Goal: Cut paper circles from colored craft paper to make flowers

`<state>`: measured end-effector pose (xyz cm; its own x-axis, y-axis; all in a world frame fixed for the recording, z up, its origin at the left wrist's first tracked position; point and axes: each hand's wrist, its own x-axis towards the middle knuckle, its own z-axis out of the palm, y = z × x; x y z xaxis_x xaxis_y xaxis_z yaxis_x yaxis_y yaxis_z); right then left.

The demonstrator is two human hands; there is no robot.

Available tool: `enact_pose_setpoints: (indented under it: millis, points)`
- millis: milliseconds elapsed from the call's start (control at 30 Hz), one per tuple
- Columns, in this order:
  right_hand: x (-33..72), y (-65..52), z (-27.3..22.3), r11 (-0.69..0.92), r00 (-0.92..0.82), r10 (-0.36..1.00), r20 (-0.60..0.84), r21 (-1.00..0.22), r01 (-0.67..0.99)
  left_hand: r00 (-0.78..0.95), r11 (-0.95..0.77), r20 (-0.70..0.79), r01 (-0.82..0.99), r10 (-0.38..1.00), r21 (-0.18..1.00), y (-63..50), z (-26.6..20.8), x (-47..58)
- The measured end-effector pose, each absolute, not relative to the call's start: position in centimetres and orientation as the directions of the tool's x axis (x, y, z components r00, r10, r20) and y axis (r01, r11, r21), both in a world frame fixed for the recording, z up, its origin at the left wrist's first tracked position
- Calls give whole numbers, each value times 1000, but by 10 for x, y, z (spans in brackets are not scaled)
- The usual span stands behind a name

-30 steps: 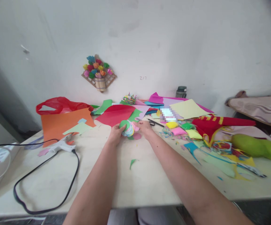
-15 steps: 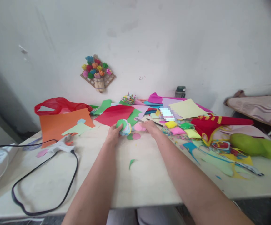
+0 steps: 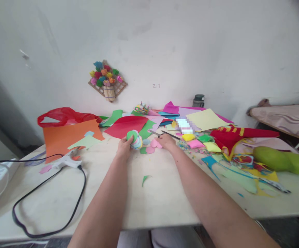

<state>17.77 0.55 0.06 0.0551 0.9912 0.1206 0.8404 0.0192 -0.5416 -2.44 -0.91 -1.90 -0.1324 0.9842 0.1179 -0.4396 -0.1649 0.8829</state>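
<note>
Head view: near the table's (image 3: 162, 199) left edge, a white glue gun (image 3: 70, 160) is lying, its black cord (image 3: 13, 215) looping toward the front edge. Farther right, the person's left hand (image 3: 125, 147) is holding a fanned stack of paper discs (image 3: 138, 142) beneath its thumb, above the table's middle. A loose green disc (image 3: 142, 150) and a pink disc (image 3: 150, 150) are lying between the hands. The right hand (image 3: 166, 141) is touching pink paper pieces (image 3: 155, 143), fingers close together; whether it is gripping one cannot be told. Toward the right edge, a yellow packet (image 3: 188, 137) is resting.
</note>
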Motion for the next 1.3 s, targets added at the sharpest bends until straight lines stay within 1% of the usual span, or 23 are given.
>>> enact_pose_setpoints:
  millis: [133, 200, 233, 300, 367, 433, 500, 567, 667, 733, 800, 867, 1033, 1133, 1300]
  points:
    - [172, -2, 5, 44, 34, 971, 237, -314, 948, -129, -161, 115, -450, 985, 878, -9, -19, -24]
    - [169, -5, 7, 67, 22, 947, 319, -263, 963, -130, -166, 119, -450, 984, 878, -9, -20, -25]
    - [167, -6, 8, 77, 24, 936, 352, -269, 960, -132, -169, 121, -450, 984, 877, -8, -20, -25]
    - [163, -8, 8, 101, 41, 924, 380, -348, 932, -138, -169, 118, -453, 983, 875, -8, -20, -25]
    - [158, -7, 6, 138, 43, 940, 339, -493, 859, -142, -160, 105, -462, 984, 873, -8, -19, -24]
    - [151, -4, 2, 185, -4, 963, 268, -655, 733, -146, -154, 95, -478, 985, 865, -9, -17, -23]
    - [142, -1, -5, 217, -60, 973, 224, -790, 573, -151, -156, 92, -495, 984, 855, -9, -16, -22]
    - [132, 1, -11, 220, -95, 975, 199, -872, 438, -150, -154, 90, -504, 985, 850, -8, -16, -21]
    - [119, -1, -16, 160, -80, 987, 143, -945, 284, -151, -142, 76, -504, 986, 852, -4, -19, -19]
    - [113, -4, -15, 125, -53, 992, 116, -966, 227, -160, -142, 70, -504, 985, 852, -2, -21, -18]
    - [110, -5, -15, 121, -24, 993, 119, -969, 214, -165, -138, 62, -508, 984, 850, 0, -22, -17]
    - [111, -3, -16, 152, -2, 988, 156, -959, 241, -149, -119, 49, -509, 988, 853, -1, -22, -16]
    - [118, 7, -22, 274, 30, 952, 305, -891, 362, -45, -44, 25, -498, 999, 866, -6, -18, -16]
    - [120, 10, -23, 309, 44, 934, 354, -866, 393, 24, 26, -16, -486, 1000, 873, -8, -16, -16]
    - [121, 9, -21, 368, 41, 907, 420, -835, 408, 21, 68, -67, -513, 998, 856, -9, -13, -15]
